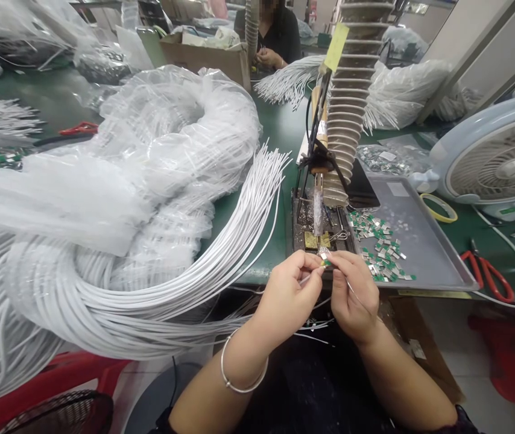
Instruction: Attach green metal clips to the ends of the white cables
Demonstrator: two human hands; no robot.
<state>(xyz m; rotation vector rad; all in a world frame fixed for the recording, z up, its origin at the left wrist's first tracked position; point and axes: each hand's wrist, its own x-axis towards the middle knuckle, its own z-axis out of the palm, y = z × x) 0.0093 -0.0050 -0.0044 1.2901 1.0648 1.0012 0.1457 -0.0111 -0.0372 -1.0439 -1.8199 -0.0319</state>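
Observation:
My left hand (291, 295) and my right hand (354, 295) meet fingertip to fingertip at the table's front edge. Between them is a small green circuit board with a metal plug (324, 259), pinched by my right thumb and forefinger. My left fingers are closed around a white cable (304, 279) beside the board; its end is hidden by the fingers. Just above the board, a soldering iron (318, 208) hangs upright in a stand, tip down. A yellow sponge (314, 240) lies behind the fingertips. Whether the tip touches the board, I cannot tell.
A large bundle of white cables (194, 283) fills the left, partly in clear plastic. On the right, a metal tray (429, 253) bears several green boards (382, 247). Red-handled pliers (488, 274), tape (438, 208), a fan (502, 150) and a ribbed hose (352, 102) stand around. A person (269, 36) sits opposite.

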